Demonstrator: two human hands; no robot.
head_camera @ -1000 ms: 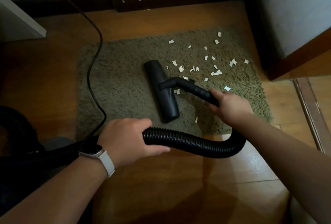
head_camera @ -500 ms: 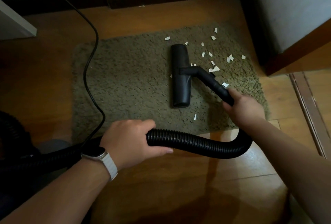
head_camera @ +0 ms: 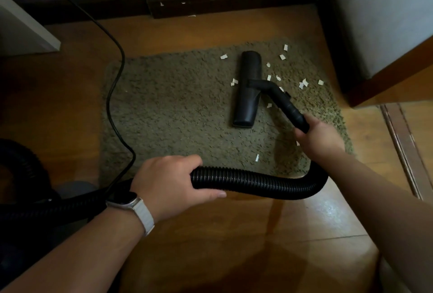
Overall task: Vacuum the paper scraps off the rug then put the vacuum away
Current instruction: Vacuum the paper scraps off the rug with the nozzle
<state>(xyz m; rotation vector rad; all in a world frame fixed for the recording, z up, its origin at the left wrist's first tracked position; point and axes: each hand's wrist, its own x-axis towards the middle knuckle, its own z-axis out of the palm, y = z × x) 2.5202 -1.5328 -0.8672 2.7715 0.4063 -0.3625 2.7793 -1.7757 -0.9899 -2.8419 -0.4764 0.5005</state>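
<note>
While nozzle (head_camera: 247,88) nears rug (head_camera: 164,109) edge (far side).
</note>
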